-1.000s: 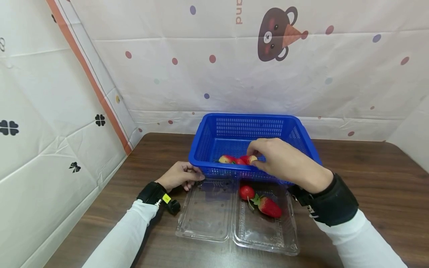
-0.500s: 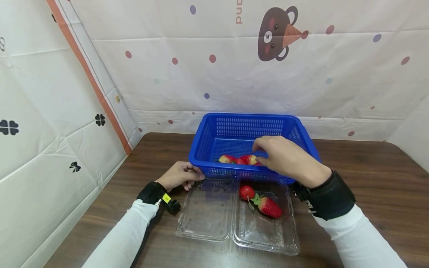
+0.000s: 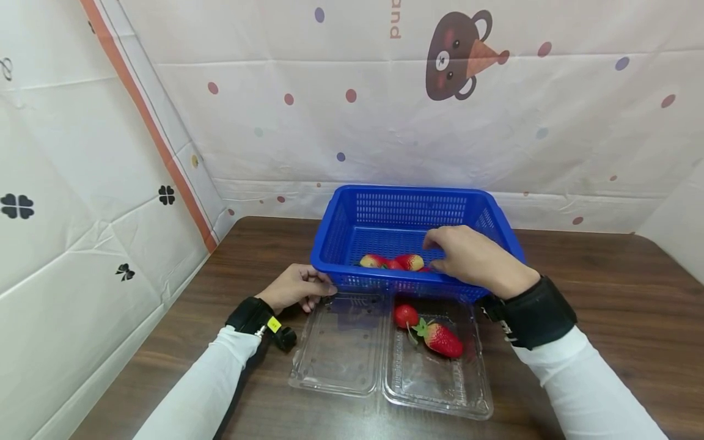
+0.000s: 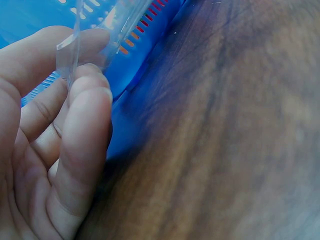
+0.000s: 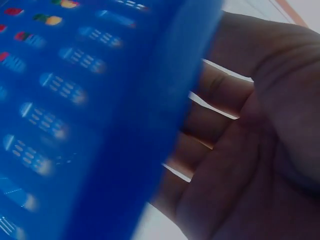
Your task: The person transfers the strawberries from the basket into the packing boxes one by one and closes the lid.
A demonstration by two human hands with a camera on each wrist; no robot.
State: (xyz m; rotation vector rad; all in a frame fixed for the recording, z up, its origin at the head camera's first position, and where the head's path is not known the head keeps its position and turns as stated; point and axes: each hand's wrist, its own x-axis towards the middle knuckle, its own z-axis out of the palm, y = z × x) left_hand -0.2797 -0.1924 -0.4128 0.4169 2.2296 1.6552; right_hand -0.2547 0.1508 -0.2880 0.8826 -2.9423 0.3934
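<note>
My left hand [image 3: 299, 288] pinches the far-left corner of a clear plastic clamshell box [image 3: 341, 360], which lies unfolded on the table. The left wrist view shows the clear plastic edge [image 4: 66, 52] between thumb and fingers. In the box's right half lie a round red cherry [image 3: 406, 316] with a stem and a strawberry [image 3: 444, 341] with green leaves. Over the near right part of a blue basket [image 3: 407, 190] my right hand [image 3: 470, 256] has its thumb and index finger apart. Several strawberries [image 3: 409, 262] lie beside it; in the right wrist view the basket wall hides my fingertips.
Behind the box stands the basket, its near wall against the box's far edge. Brown wooden table [image 3: 594, 305] extends to both sides. A printed white sheet [image 3: 385, 128] hangs behind the table, and another covers the left side.
My right hand has shifted a little to the right in the basket, away from the yellow-tipped strawberry, showing more of the fruit. My left hand and the box have stayed put.
</note>
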